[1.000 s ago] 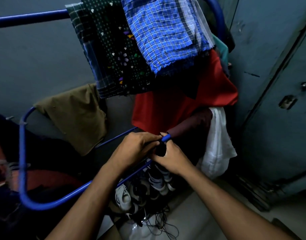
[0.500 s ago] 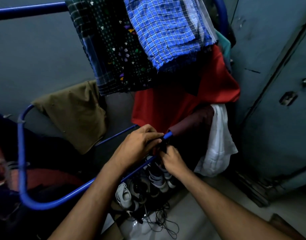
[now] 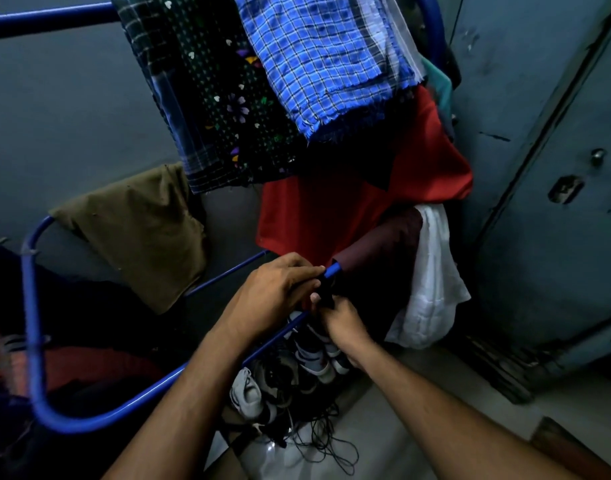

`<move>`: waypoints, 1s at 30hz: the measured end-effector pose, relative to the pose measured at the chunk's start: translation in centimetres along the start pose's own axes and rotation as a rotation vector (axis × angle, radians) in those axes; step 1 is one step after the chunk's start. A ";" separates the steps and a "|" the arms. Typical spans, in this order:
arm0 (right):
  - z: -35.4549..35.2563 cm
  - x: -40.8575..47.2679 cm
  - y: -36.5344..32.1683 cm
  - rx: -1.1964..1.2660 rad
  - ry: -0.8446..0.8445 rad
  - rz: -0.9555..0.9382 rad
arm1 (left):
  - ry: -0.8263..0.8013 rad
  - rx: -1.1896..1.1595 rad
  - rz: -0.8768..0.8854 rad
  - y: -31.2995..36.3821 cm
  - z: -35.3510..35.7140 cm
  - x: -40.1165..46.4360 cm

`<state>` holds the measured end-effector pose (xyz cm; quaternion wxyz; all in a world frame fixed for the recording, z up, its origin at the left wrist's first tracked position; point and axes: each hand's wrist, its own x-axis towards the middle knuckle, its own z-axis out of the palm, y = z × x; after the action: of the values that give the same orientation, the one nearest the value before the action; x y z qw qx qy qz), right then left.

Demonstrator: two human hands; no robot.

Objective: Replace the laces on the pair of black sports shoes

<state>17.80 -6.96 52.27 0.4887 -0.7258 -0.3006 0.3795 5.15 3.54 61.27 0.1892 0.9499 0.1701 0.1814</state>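
Note:
Both hands meet at the lower blue rail (image 3: pixel 227 271) of a clothes rack. My left hand (image 3: pixel 276 289) lies over the rail with its fingers curled onto a small dark piece of cloth or lace (image 3: pixel 326 289) hanging from it. My right hand (image 3: pixel 342 323) pinches the same dark piece from below. What the piece is cannot be made out in the dim light. Under the rail, on the floor, stand several shoes (image 3: pixel 311 362), some white, some dark, with a tangle of black laces (image 3: pixel 324 438) in front of them.
The blue rack (image 3: pixel 32 323) carries a blue checked cloth (image 3: pixel 324 60), a dark patterned cloth (image 3: pixel 210 98), a red garment (image 3: pixel 331 209), an olive cloth (image 3: pixel 141 230) and a white cloth (image 3: pixel 432 278). A grey-blue door (image 3: pixel 556 168) stands close on the right.
My right hand has dropped from the rail to just below it, still on the dark piece. My left hand has shifted slightly along the rail.

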 end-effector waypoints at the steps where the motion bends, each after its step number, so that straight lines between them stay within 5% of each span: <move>1: 0.0 0.0 0.3 -0.108 0.016 0.006 | -0.003 -0.003 0.002 0.0 0.0 0.0; 6: -0.4 0.2 -0.2 -0.437 0.008 -0.014 | 0.004 0.005 0.002 0.1 0.1 -0.2; 22: -1.4 -0.1 -1.1 -0.481 -0.079 0.016 | 0.057 0.070 0.028 1.1 -0.6 -0.1; 27: -3.3 -1.6 -1.8 -0.492 -0.246 0.035 | 0.062 0.077 0.026 1.8 -1.7 -0.3; 30: -5.9 -3.6 -1.9 -0.484 -0.279 0.011 | 0.215 0.034 -0.010 3.3 -2.2 -0.5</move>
<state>20.76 -12.02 56.36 0.2526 -0.7638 -0.4429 0.3957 4.64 1.12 64.39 0.1544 0.9272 0.1971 0.2786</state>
